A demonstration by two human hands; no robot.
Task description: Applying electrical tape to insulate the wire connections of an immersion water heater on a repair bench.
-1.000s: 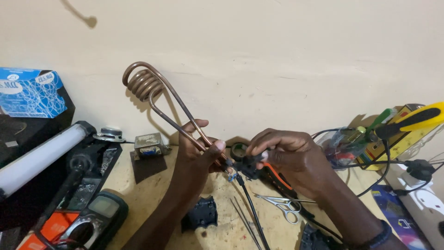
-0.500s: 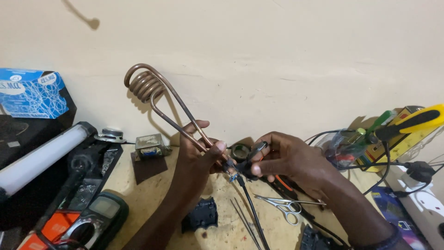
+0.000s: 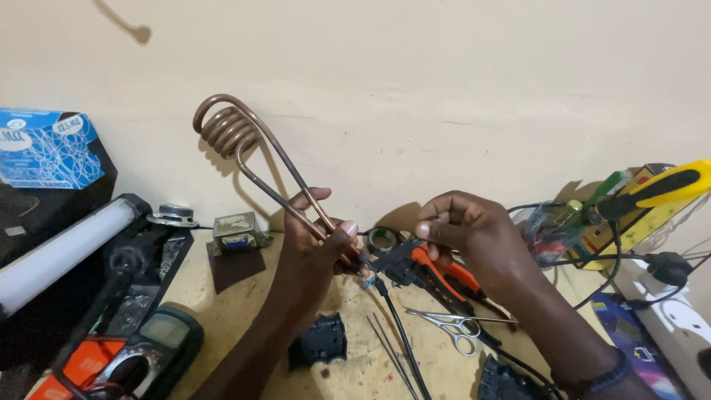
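My left hand (image 3: 315, 248) grips the two straight legs of a copper-coloured coiled heating element (image 3: 235, 137), whose coil points up and to the left above the bench. My right hand (image 3: 474, 241) pinches a thin dark tool or wire end (image 3: 394, 255) and holds it against the lower terminals of the element, right by my left thumb. A black cable (image 3: 400, 330) hangs down from that joint toward the front edge. The terminals themselves are mostly hidden behind my fingers.
On the bench lie small scissors (image 3: 452, 326), orange-handled pliers (image 3: 444, 274), a tape roll (image 3: 383, 238), a small transformer (image 3: 235, 230), a multimeter (image 3: 152, 348) and a white tube lamp (image 3: 63, 248). A blue box (image 3: 44, 148) sits left; yellow-handled tools (image 3: 652, 192) and cables right.
My right hand has shifted slightly right and lifted, its fingers re-pinching the thin piece at the element's terminals. The element and my left hand stay about where they were.
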